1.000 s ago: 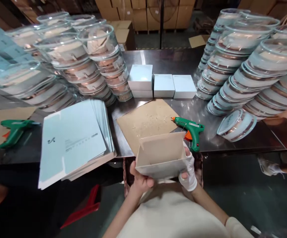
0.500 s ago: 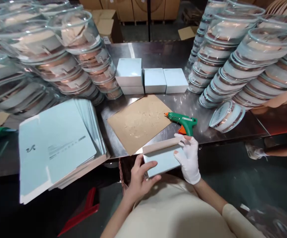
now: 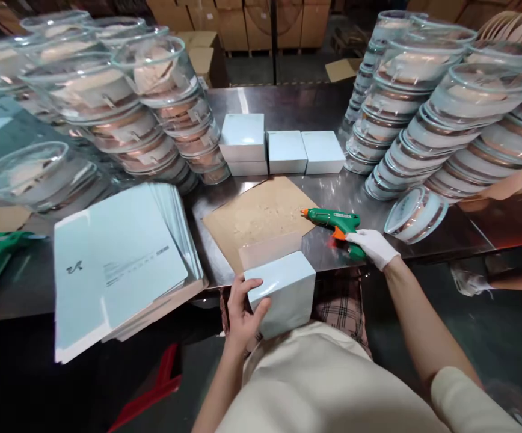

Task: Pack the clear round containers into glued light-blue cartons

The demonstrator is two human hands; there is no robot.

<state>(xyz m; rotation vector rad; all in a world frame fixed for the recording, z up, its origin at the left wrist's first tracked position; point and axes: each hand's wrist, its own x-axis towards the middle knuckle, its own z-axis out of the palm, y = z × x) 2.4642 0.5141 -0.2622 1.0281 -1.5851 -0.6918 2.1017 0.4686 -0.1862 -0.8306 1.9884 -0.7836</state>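
My left hand [image 3: 244, 313] is bare and holds a pale blue box [image 3: 283, 291] by its left side, at the table's front edge in front of my body. A flap on the box's far side stands up. My right hand [image 3: 378, 248], in a white glove with bare fingertips, is closed round the handle of a green hot glue gun [image 3: 333, 218] with an orange trigger and nozzle. The gun's nozzle points left, over the corner of a brown cardboard sheet [image 3: 265, 210] spotted with glue.
A stack of flat pale blue box blanks [image 3: 121, 270] lies at the left. Several finished white boxes [image 3: 287, 147] stand behind the cardboard. Tall stacks of glass bowls [image 3: 171, 90] rise on both sides. A tilted glass container [image 3: 417, 213] lies at the right. Another person's gloved hand [image 3: 468, 279] shows far right.
My right hand has left the box and moved right onto the glue gun's handle. The box has turned in my left hand, its flap now standing up on the far side.
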